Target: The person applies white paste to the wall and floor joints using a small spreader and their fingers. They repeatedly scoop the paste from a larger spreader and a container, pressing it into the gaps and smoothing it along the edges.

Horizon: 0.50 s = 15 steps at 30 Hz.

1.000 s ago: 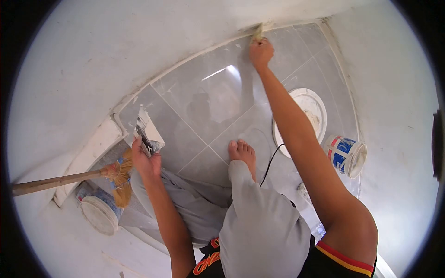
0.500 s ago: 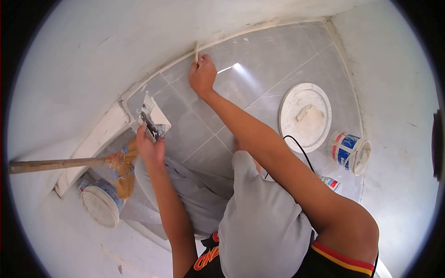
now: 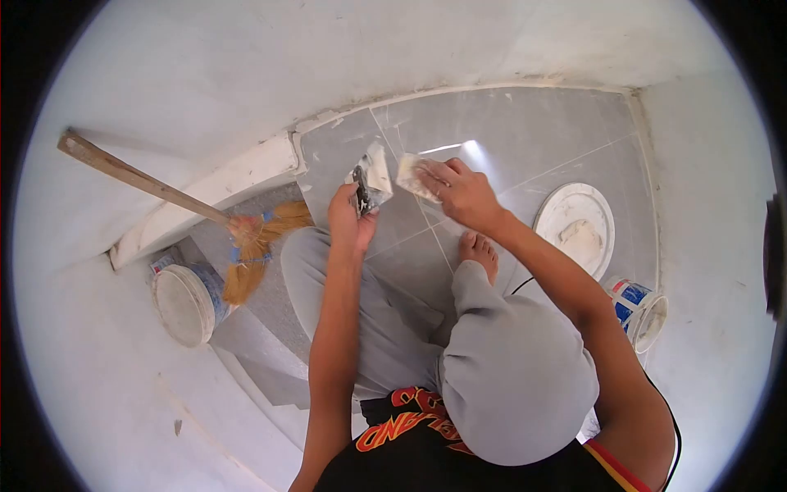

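My left hand (image 3: 351, 220) grips a flat putty scraper (image 3: 375, 184) by its lower edge; white paste and dark smears cover its face. Close by on the right, my right hand (image 3: 466, 195) is closed on a second putty scraper (image 3: 410, 174), a pale, whitish blade with its fingers pressed over it. A small gap separates the two blades, which are held above the grey tiled floor (image 3: 393, 246). Beyond them runs the whitish, rough joint (image 3: 459, 92) where wall meets floor.
Right of my bare foot (image 3: 479, 252) lies a round white lid (image 3: 607, 211) bearing a lump of paste. A blue-and-white bucket (image 3: 635, 312) rests by the right wall. At left are a straw broom (image 3: 254, 238), a lidded bucket (image 3: 184, 305) and a raised sill (image 3: 221, 197).
My right hand has come away from the base of the wall to beside the left hand's scraper, its blade now facing that one. The camera view has shifted too.
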Available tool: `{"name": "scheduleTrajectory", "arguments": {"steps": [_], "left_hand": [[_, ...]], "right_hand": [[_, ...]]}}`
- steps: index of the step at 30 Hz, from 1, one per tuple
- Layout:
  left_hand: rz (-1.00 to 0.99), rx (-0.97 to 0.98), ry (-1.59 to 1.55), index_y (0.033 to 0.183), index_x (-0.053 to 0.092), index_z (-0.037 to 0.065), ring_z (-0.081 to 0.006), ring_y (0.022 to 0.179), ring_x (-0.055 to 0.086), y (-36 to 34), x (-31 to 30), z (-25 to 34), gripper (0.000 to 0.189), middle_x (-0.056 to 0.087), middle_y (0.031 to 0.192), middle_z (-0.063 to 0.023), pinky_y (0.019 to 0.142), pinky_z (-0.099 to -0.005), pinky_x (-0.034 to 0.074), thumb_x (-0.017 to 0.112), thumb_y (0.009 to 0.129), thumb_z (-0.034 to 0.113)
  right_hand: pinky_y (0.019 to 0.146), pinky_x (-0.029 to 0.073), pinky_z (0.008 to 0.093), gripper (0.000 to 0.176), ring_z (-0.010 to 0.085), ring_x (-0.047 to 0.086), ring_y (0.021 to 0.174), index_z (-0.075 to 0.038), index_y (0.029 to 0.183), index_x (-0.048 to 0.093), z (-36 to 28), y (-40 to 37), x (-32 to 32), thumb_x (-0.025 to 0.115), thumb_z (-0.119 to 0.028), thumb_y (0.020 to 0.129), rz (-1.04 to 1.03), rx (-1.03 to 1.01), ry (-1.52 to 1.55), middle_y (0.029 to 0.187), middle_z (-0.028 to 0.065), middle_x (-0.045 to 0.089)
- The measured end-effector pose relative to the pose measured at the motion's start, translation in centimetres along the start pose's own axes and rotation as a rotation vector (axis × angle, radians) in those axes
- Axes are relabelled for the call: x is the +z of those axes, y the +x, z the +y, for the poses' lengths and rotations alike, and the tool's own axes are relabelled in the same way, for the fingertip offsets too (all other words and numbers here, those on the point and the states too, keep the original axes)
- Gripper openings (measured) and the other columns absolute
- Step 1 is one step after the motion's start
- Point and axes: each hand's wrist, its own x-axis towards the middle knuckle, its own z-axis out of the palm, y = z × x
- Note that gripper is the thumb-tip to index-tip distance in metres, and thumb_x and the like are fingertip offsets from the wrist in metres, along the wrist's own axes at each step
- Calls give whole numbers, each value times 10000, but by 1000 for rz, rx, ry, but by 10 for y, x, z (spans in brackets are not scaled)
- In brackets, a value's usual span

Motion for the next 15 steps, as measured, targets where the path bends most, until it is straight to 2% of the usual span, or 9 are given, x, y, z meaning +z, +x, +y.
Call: {"name": "scheduleTrajectory", "arguments": {"steps": [1, 3, 4, 5, 6, 8, 11, 13, 15], "left_hand": [[-10, 5, 3, 936, 512, 16, -141, 684, 570, -4, 8, -1, 166, 571, 801, -56, 564, -246, 473, 433, 826, 112], [87, 380, 124, 993, 498, -3, -122, 775, 561, -21, 47, 3, 205, 560, 894, -68, 654, -228, 466, 462, 865, 153], [92, 388, 122, 993, 498, -3, -122, 775, 561, -20, 44, -2, 205, 560, 894, -68, 654, -228, 466, 462, 865, 153], [52, 547, 276, 1034, 484, -13, -118, 822, 546, -15, 36, -7, 249, 550, 940, -73, 704, -235, 453, 472, 877, 180], [8, 705, 439, 1075, 470, -23, -114, 869, 532, -13, 31, -9, 296, 540, 986, -77, 754, -242, 440, 481, 889, 208], [9, 787, 568, 1100, 456, -31, -114, 881, 520, -14, 25, -13, 324, 538, 993, -78, 769, -253, 434, 481, 893, 217], [-3, 844, 748, 1132, 466, -25, -162, 919, 530, -32, 35, -13, 288, 548, 1025, -96, 805, -271, 420, 470, 890, 130], [-116, 1080, 1209, 1084, 530, 22, -231, 923, 554, -36, 39, -14, 255, 563, 1020, -111, 801, -294, 432, 474, 835, 11], [-244, 1069, 1395, 1061, 552, 46, -262, 930, 548, -35, 41, -8, 283, 563, 1018, -117, 797, -308, 437, 469, 801, -26]], "right_hand": [[567, 504, 289, 370, 209, 566, 803, -74, 1003, 591, 11, -7, 2, 565, -22, 638, 37, 36, 11, 1036, 27, 573], [535, 505, 278, 337, 205, 565, 794, -63, 1009, 582, 19, -16, -3, 542, -19, 677, 75, 68, 23, 1022, 43, 570], [542, 504, 276, 300, 187, 568, 795, -43, 1004, 567, 18, -17, -6, 530, -20, 708, 93, 498, 502, 1012, 53, 569], [549, 503, 274, 263, 169, 570, 796, -23, 999, 551, 15, -18, -9, 518, -20, 738, 98, 931, 987, 1001, 62, 568], [549, 503, 274, 263, 169, 570, 796, -23, 999, 551, 11, -16, -14, 518, -20, 738, 93, 925, 1001, 1001, 62, 568], [595, 502, 281, 246, 156, 572, 799, 10, 1021, 503, 0, -9, -23, 492, -46, 782, 276, 1071, 1783, 981, 89, 560], [658, 498, 294, 299, 169, 573, 816, 5, 1061, 463, -15, 2, -18, 495, -56, 770, 260, 1189, 1980, 968, 96, 560], [680, 490, 294, 297, 174, 573, 828, 8, 1061, 462, -11, 2, -9, 491, -57, 772, 249, 1123, 2033, 973, 100, 559], [703, 483, 294, 296, 178, 573, 839, 12, 1061, 461, -7, 2, -8, 488, -57, 774, 251, 1057, 2076, 977, 104, 558]]}}
